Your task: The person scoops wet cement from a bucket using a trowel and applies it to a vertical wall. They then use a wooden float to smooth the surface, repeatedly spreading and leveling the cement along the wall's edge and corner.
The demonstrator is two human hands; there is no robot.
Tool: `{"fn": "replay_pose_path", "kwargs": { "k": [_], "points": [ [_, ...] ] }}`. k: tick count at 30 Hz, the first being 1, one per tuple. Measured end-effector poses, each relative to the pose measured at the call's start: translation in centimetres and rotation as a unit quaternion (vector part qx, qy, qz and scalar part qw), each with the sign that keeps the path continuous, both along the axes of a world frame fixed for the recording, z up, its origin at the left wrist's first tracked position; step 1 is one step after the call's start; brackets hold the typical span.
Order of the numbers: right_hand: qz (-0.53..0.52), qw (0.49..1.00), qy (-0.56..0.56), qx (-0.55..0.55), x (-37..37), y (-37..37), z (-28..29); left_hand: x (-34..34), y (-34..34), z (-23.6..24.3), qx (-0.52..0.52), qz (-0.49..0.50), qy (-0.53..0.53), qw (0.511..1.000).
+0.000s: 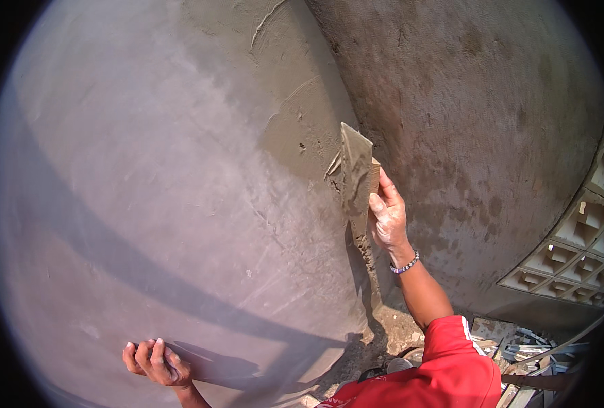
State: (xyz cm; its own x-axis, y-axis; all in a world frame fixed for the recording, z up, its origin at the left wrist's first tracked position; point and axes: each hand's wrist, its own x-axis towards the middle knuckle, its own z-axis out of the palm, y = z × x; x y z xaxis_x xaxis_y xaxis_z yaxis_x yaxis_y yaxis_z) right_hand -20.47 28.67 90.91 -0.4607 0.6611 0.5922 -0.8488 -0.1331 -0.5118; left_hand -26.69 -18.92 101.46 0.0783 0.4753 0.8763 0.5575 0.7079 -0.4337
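My right hand is closed around the back of a plastering float. The float stands nearly upright, its long flat blade smeared with grey mortar, and its edge meets the wall near the inner corner. Around it the plaster is darker and wet-looking, with small pits and ridges. A rough strip of mortar runs down the corner below the float. At the lower left, my left hand is held in a loose fist by the smooth grey wall, with nothing visible in it. Whether it touches the wall I cannot tell.
A brown, patchy wall meets the grey one at the corner. Patterned vent blocks are set at the far right. Below lie scattered strips and debris, with a round container near my red shirt.
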Motion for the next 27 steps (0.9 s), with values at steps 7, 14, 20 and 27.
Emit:
{"fn": "replay_pose_path", "kwargs": {
  "k": [7,14,20,27],
  "points": [
    [-0.324,0.914,-0.182,0.162,-2.3,6.9,-0.9,-0.1,0.2,-0.1,0.003,0.001,-0.006,1.000],
    [-0.291,0.888,-0.107,0.340,-1.2,-2.6,-2.3,0.4,0.3,0.0,-0.020,0.056,0.004,0.998],
    [-0.381,0.878,-0.063,0.284,0.3,2.5,2.8,0.2,0.0,0.1,-0.016,0.009,-0.015,1.000],
    [-0.398,0.858,-0.199,0.256,-1.4,7.0,4.3,0.1,-0.4,0.0,-0.019,0.029,0.001,0.999]
  ]
}}
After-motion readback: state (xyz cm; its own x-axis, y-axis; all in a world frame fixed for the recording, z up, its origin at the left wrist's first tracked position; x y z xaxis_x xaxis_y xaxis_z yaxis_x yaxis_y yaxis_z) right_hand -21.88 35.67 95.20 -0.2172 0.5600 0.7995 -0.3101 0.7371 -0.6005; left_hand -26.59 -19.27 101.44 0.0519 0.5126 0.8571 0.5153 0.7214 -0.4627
